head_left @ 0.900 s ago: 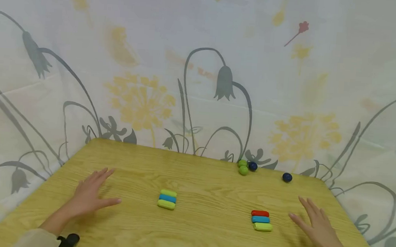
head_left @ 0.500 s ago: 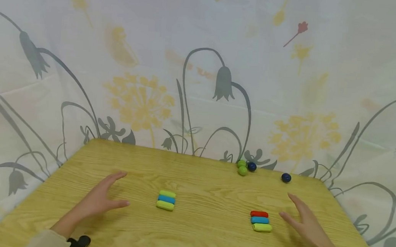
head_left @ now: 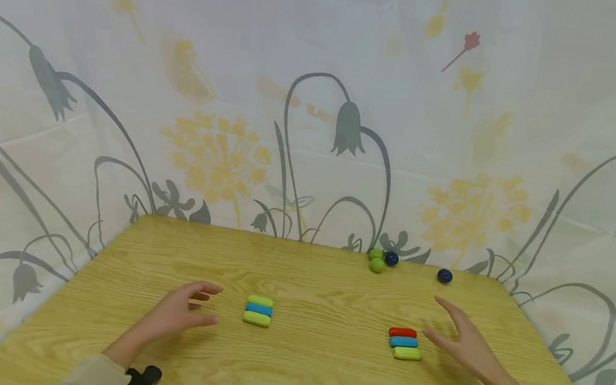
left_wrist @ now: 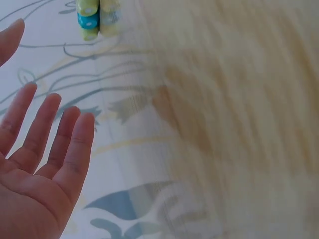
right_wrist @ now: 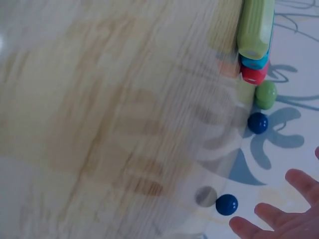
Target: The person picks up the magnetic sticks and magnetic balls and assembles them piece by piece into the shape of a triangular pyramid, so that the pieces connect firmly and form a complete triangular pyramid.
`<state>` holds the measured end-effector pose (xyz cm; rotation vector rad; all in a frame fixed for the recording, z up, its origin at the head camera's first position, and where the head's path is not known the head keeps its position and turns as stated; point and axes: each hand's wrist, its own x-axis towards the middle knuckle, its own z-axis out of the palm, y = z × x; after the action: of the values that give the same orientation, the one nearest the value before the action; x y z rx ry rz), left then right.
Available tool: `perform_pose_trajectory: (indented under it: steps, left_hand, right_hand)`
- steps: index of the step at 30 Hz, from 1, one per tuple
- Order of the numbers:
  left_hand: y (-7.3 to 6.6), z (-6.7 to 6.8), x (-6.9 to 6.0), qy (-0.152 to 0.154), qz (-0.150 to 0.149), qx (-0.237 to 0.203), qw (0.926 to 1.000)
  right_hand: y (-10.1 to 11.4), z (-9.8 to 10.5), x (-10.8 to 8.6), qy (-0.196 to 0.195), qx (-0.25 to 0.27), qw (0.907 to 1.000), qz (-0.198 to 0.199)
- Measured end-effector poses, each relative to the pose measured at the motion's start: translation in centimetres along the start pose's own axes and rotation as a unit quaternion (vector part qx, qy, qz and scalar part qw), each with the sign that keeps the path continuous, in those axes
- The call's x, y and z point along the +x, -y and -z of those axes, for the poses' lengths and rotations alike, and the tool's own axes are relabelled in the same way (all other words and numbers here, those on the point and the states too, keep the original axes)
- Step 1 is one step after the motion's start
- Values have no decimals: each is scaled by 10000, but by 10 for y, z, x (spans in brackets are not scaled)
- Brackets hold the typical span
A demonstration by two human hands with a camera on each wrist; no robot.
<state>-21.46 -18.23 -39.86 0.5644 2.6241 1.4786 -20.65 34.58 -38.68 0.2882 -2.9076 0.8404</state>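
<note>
In the head view my left hand (head_left: pixel 176 311) hovers over the table with fingers loosely bent and thumb apart, holding nothing. Just to its right lie two yellow-green bars and a blue bar (head_left: pixel 259 309) side by side. My right hand (head_left: pixel 466 347) is held above the table on the other side, its fingers extended and nothing in its grasp. Left of its thumb are a red bar (head_left: pixel 402 332), a blue bar (head_left: pixel 403 342) and a yellow-green bar (head_left: pixel 406 354), lined up in a row. Neither hand touches the bars. The left wrist view shows the left fingers (left_wrist: pixel 75 144) spread apart.
Small green balls (head_left: pixel 377 265) and a dark blue ball (head_left: pixel 391 258) sit together at the far edge of the wooden table (head_left: pixel 301 371). Another dark blue ball (head_left: pixel 444 276) lies farther right. A flower-patterned cloth (head_left: pixel 309 175) hangs behind.
My left hand has moved right toward the left bars, its fingers bending more. My right hand has drifted left toward the other bars. The bars and balls stay in place.
</note>
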Motion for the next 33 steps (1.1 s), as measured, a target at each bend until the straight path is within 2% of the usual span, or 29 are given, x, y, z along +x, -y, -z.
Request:
perform_pose_trajectory:
  steps: [4, 8, 13, 18, 23, 30, 33]
  left_hand:
    - [-3, -8, 5, 178, -51, -159, 9997]
    - [-6, -17, 8, 239, 138, -292, 9992]
    - [-10, -27, 11, 153, 390, -208, 9989]
    - [-15, -36, 16, 213, 404, -189, 9988]
    - [-21, -46, 21, 244, 291, -99, 9992]
    - [-26, -53, 26, 130, 585, 161, 9981]
    - [-27, -56, 28, 145, 538, 310, 9980]
  right_hand:
    - [1, -1, 2, 29, 79, 10000, 2]
    - [2, -3, 7, 12, 166, 9997, 181]
    - [5, -8, 14, -14, 310, 9988, 387]
    - [8, -12, 17, 93, 464, 9982, 372]
    - [14, -12, 20, 185, 607, 9969, 455]
    - [23, -11, 31, 240, 843, 9946, 551]
    - [24, -13, 33, 227, 876, 9941, 599]
